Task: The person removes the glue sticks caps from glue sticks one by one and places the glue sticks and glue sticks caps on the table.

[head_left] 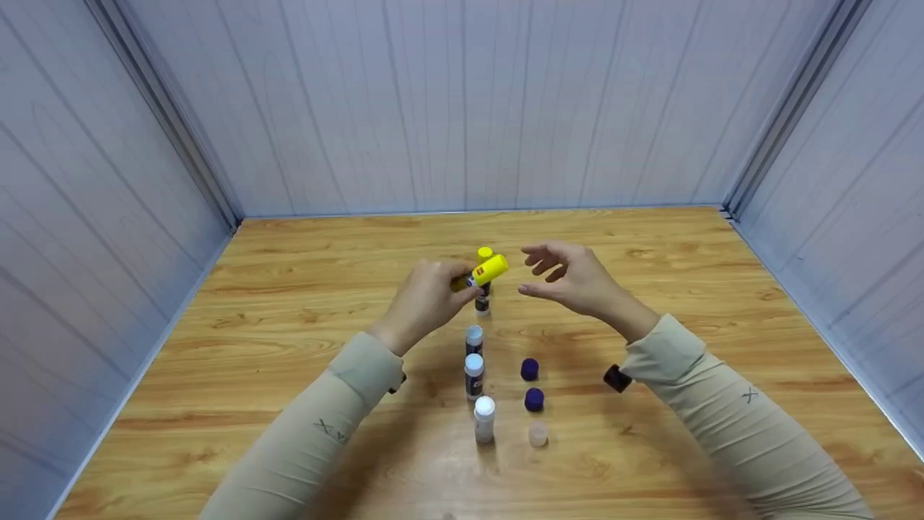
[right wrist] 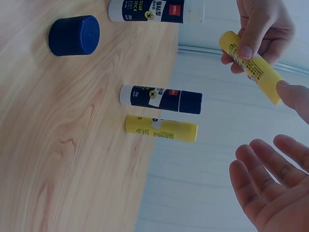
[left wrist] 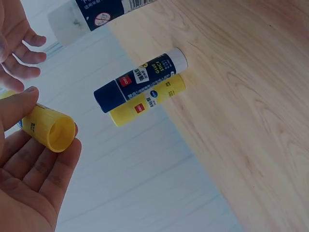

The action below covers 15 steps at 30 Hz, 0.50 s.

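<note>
My left hand point(head_left: 433, 292) pinches a yellow glue stick point(head_left: 491, 269) between thumb and fingers, tilted above the table. In the left wrist view, the round end of this yellow glue stick point(left wrist: 50, 130) faces the camera. A short gap to the right, my right hand point(head_left: 570, 278) is raised with fingers spread and loosely bent, holding nothing. Below and behind the held stick stand a capped navy glue stick point(right wrist: 164, 99) and another yellow glue stick point(right wrist: 161, 128), close together. In the head view, my left hand and its glue stick partly cover both.
Nearer me, two uncapped navy glue sticks point(head_left: 473, 379) and a white glue stick point(head_left: 484, 421) stand in a row. To their right lie two dark blue caps point(head_left: 534, 399) and a translucent cap point(head_left: 537, 434). Pale panel walls point(head_left: 462, 108) enclose the wooden table point(head_left: 325, 253).
</note>
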Available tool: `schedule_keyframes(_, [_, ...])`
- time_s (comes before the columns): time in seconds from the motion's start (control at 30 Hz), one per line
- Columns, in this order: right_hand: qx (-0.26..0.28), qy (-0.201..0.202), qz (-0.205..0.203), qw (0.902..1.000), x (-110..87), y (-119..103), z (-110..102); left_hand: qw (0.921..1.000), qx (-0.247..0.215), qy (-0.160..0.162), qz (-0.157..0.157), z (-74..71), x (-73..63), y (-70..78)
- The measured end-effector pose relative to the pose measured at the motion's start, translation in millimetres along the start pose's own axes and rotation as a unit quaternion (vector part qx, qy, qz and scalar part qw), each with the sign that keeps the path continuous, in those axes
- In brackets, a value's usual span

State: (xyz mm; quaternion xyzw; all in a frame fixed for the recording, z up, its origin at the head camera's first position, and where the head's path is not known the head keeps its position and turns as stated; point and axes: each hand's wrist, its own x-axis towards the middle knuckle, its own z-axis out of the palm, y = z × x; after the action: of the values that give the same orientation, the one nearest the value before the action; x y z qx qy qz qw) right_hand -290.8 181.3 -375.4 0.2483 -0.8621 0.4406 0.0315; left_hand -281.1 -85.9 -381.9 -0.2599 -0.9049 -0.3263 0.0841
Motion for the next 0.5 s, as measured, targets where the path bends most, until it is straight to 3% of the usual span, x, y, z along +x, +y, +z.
schedule_keyframes(0.27, [0.017, -0.014, -0.007, 0.9997, 1.8, 1.2, 6.8, 0.9989, 0.037, -0.019, 0.023, 6.6, 1.3, 9.8])
schedule_keyframes(0.5, [0.047, -0.021, -0.009, 0.9986, 2.2, -1.7, 12.9, 0.9978, 0.047, -0.018, 0.042, 10.7, 1.8, 12.8])
